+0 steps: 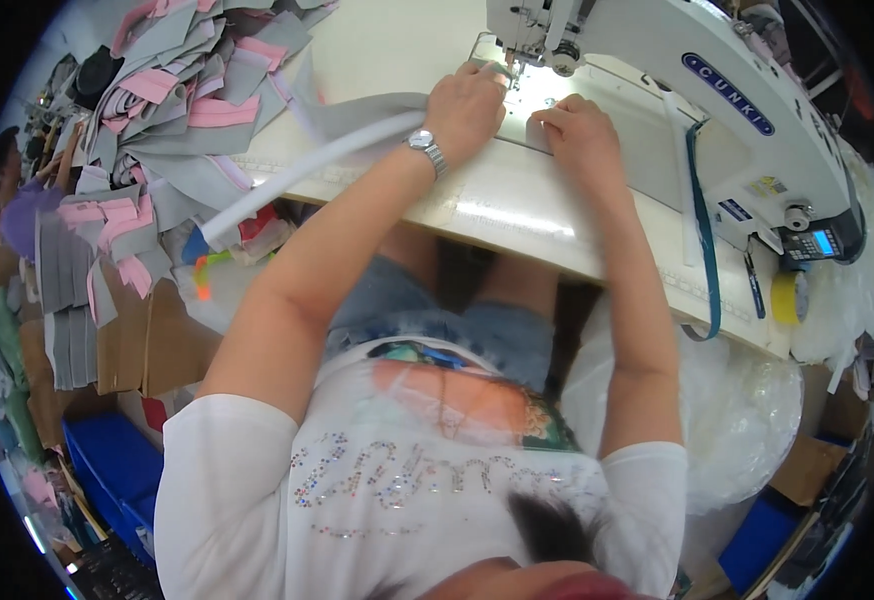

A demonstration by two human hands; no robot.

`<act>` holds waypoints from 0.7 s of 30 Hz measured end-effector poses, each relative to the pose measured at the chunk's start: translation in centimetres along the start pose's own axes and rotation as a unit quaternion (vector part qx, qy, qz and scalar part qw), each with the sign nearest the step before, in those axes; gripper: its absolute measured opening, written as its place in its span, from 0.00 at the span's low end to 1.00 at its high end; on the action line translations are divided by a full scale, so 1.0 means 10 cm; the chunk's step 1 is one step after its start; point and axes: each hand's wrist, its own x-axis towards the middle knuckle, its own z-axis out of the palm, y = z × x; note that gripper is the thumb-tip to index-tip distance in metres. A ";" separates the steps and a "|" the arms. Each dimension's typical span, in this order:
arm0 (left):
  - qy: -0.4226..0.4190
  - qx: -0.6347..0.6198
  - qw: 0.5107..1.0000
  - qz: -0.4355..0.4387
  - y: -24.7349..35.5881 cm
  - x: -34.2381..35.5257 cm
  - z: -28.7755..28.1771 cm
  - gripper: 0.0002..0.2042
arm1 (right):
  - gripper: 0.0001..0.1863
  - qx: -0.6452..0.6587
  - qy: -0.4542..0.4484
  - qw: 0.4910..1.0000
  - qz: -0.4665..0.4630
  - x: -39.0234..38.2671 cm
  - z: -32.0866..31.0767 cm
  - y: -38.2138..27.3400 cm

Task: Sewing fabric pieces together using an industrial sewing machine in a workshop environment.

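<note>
A white sewing machine stands over the table, its lamp lighting the needle area. My left hand, with a metal watch on the wrist, is closed by the left of the needle. A grey fabric piece runs into it from the left, and its fingertips are partly hidden. Beside that fabric a long white strip slopes off the table edge. Just right of the needle, my right hand is closed in a pinch, thumb and forefinger at a small grey piece whose kind I cannot make out.
Grey and pink fabric pieces are heaped at the table's left end. A teal ribbon hangs over the front edge at right, near tweezers and a yellow tape roll. Clear plastic bulges below. Another person is at far left.
</note>
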 end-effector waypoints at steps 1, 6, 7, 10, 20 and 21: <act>0.010 -0.007 1.000 0.005 -0.02 0.00 0.03 0.11 | 0.09 0.000 -0.004 1.000 0.003 0.00 0.00 0.00; -0.035 -0.007 0.999 -0.003 -0.06 0.01 -0.09 0.13 | 0.09 -0.009 -0.024 1.000 0.014 0.02 0.01 -0.07; -0.061 0.025 0.997 0.035 -0.09 -0.03 -0.16 0.17 | 0.09 -0.018 -0.006 1.000 0.002 0.02 0.02 -0.09; -0.188 0.050 0.979 0.061 -0.11 -0.08 -0.83 0.26 | 0.09 0.002 0.010 1.000 -0.023 -0.02 0.03 -0.20; -0.399 -0.028 0.916 0.010 -1.36 -0.48 -1.45 0.33 | 0.15 0.048 0.015 0.969 -0.242 0.15 0.25 -0.63; -0.386 -0.020 0.921 0.038 -1.31 -0.48 -1.49 0.31 | 0.15 0.050 0.010 0.969 -0.240 0.18 0.28 -0.67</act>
